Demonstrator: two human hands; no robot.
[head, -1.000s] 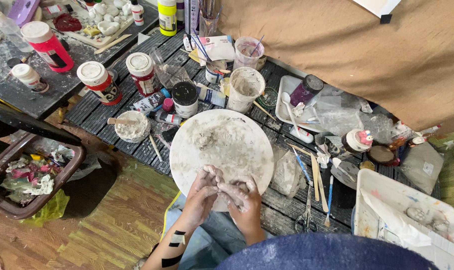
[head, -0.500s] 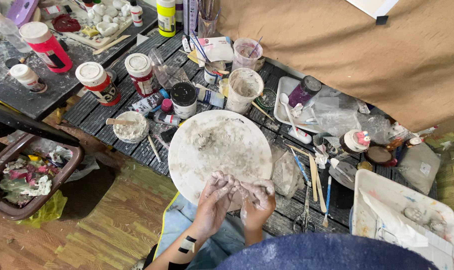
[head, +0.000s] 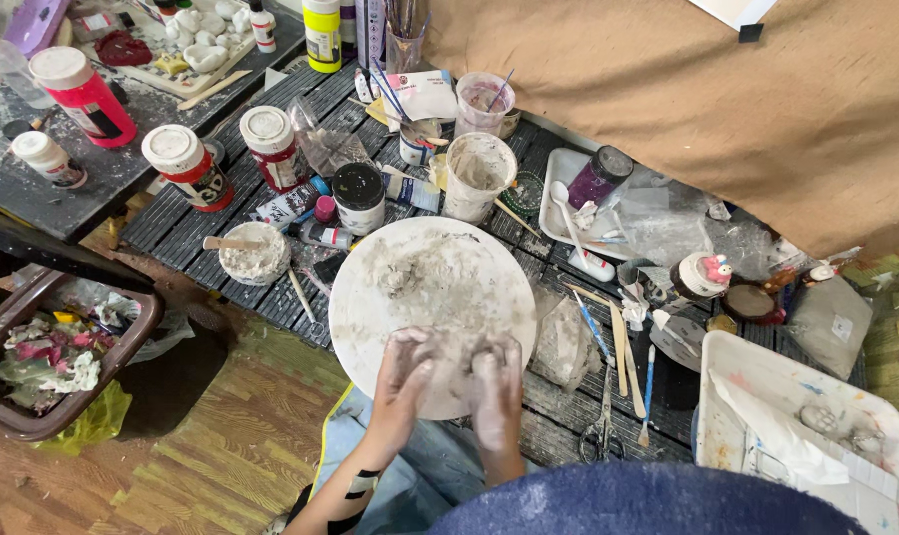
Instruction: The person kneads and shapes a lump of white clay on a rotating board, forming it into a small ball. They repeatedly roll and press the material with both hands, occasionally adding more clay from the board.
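My left hand [head: 406, 374] and my right hand [head: 495, 384] are cupped together over the near edge of a round white board [head: 429, 287] smeared with grey clay. Both hands are coated in pale clay and press a lump of clay [head: 452, 362] between them; most of the lump is hidden by the fingers. A small clay crumb pile [head: 398, 277] lies on the board farther away.
Around the board stand red paint jars [head: 187, 164], a black-lidded jar [head: 358, 196], a clay-smeared cup [head: 477, 176], a small bowl with a stick [head: 252, 252], scissors [head: 602, 424], brushes [head: 649, 388], a white tray [head: 804, 428] at right and a brown bin [head: 43, 367] at left.
My hands have shifted a little back onto the near edge of the board and closed tighter together around the clay. The view has drifted slightly.
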